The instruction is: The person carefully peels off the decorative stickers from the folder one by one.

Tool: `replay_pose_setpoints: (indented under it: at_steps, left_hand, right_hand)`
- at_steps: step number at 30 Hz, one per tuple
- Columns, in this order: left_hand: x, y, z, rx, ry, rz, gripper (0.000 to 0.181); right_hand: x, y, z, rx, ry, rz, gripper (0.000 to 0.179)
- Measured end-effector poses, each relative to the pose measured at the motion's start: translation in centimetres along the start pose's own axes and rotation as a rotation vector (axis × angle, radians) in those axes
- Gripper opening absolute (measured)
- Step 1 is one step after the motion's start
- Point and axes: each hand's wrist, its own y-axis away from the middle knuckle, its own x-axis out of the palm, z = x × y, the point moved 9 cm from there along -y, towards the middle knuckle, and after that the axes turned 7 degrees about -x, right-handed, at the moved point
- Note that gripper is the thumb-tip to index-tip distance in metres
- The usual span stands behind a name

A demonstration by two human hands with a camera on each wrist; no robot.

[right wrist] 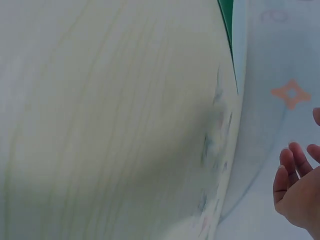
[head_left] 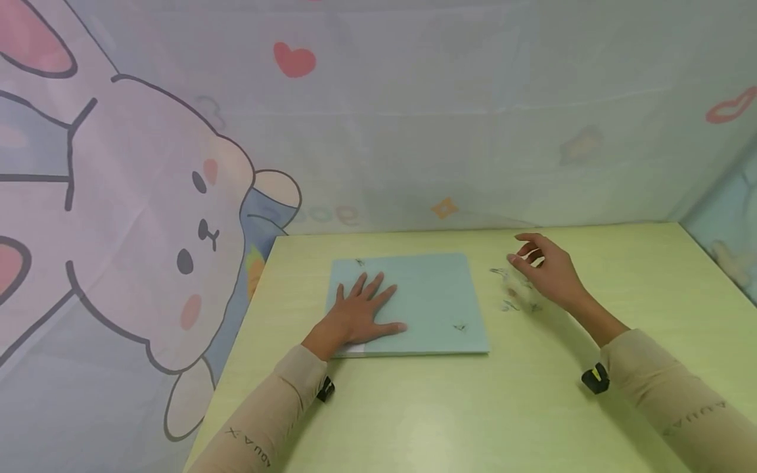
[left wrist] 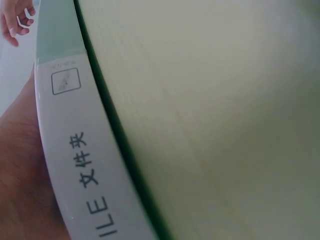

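Note:
A mint-green file folder [head_left: 432, 289] lies flat on the table, its white spine [left wrist: 85, 145] printed with dark lettering facing the near side. My left hand [head_left: 357, 316] rests on the folder's left part, palm down with fingers spread. Two small dark-lined stickers show on the cover, one sticker [head_left: 360, 263] near the far left corner, another sticker [head_left: 460, 327] near the close right corner. Right of the folder, several small printed pieces [head_left: 510, 305] lie on the table. Over them hovers my right hand [head_left: 550, 272], fingers loosely bent, thumb apart from the forefinger, nothing visible between them.
The pale yellow-green table [head_left: 414, 414] reaches back to a printed curtain [head_left: 473, 131] with hearts and a large cartoon rabbit. Another stretch of curtain [head_left: 733, 217] hangs along the right edge. Both wrists carry a black camera mount [head_left: 595, 379].

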Motion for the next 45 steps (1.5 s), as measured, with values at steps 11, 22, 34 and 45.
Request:
replay_pose_setpoints:
  at_steps: [11,22,34,45]
  left_hand:
    - [0.9,-0.7,0.5,-0.01,0.001,0.014,0.101]
    - [0.5,-0.6,0.4,-0.003,0.002,-0.002,0.103]
    - [0.2,-0.2,0.3,-0.004,0.01,0.002,0.1]
    - [0.1,0.1,0.1,0.0,0.011,-0.003,0.099]
  right_hand:
    - [2.8,0.6,3.4,-0.133,0.026,0.077,0.052]
    - [3.8,1.4,5.1,-0.194,0.031,0.115,0.045]
    - [7.0,3.4,6.3,-0.236,-0.041,0.324,0.04]
    - [10.1,4.8,6.8,-0.271,-0.053,0.434,0.031]
